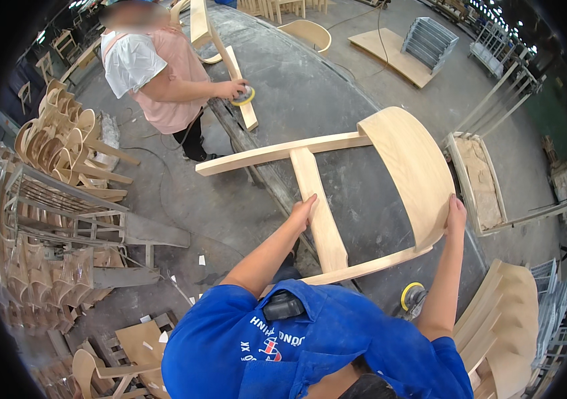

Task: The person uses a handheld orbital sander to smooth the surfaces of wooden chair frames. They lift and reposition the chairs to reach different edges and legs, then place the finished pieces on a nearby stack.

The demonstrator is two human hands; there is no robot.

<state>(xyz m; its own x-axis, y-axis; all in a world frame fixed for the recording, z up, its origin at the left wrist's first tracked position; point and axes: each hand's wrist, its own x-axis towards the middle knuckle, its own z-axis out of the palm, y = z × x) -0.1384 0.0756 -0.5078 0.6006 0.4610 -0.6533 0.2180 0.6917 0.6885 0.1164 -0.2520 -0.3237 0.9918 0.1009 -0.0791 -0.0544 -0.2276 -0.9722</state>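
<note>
A pale wooden chair frame lies on the dark worktable (366, 193). It has a wide curved backrest (413, 169), two long legs and a flat crossrail (318, 213) between them. My left hand (304, 211) is closed round the crossrail near its middle. At the backrest's right-hand edge, my right hand (455, 214) grips the wood, with part of its fingers hidden behind the panel. The near leg (370, 264) runs close to my chest. Beside my right forearm rests a round sander (414, 297) with a yellow pad rim.
Across the table at the far left, a person (163, 80) holds another yellow-rimmed sander (243, 96) on a wooden piece. Curved wooden chair parts (64, 143) are stacked on the left, more curved panels (503, 319) at the lower right. A wood-floored cart (476, 176) stands right of the table.
</note>
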